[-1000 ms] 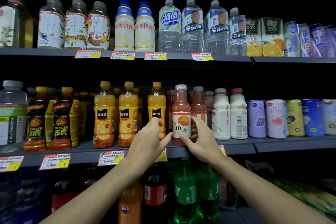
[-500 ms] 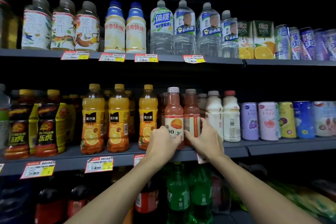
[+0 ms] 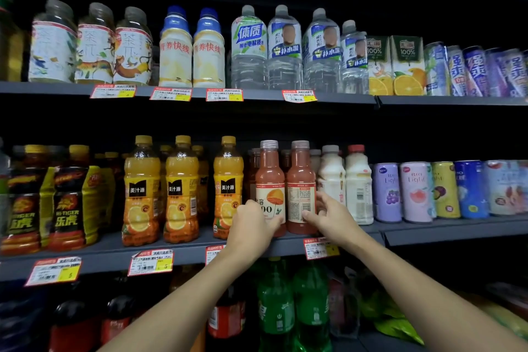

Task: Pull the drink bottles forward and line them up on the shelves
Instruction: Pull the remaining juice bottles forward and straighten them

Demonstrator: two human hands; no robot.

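Two pink grapefruit juice bottles with silver caps stand side by side at the front of the middle shelf (image 3: 185, 254). My left hand (image 3: 251, 226) grips the lower part of the left pink bottle (image 3: 270, 180), whose orange-slice label faces me. My right hand (image 3: 328, 217) holds the right pink bottle (image 3: 300, 180) with fingers curled round its lower label, which shows small print. More pink bottles stand behind them in the dark. Three orange juice bottles (image 3: 183, 188) stand to the left, with more behind them.
Two white milk bottles (image 3: 357, 183) stand just right of my right hand, then pastel cans (image 3: 415, 191). Hi-Tiger bottles (image 3: 68, 200) fill the left end. The shelf above holds tea, water bottles and juice cartons. Green soda bottles (image 3: 275, 308) stand on the shelf below.
My right hand has taken hold of the second pink bottle, which now stands level with the first at the shelf front. My left hand stays on the left bottle. The camera moved closer.
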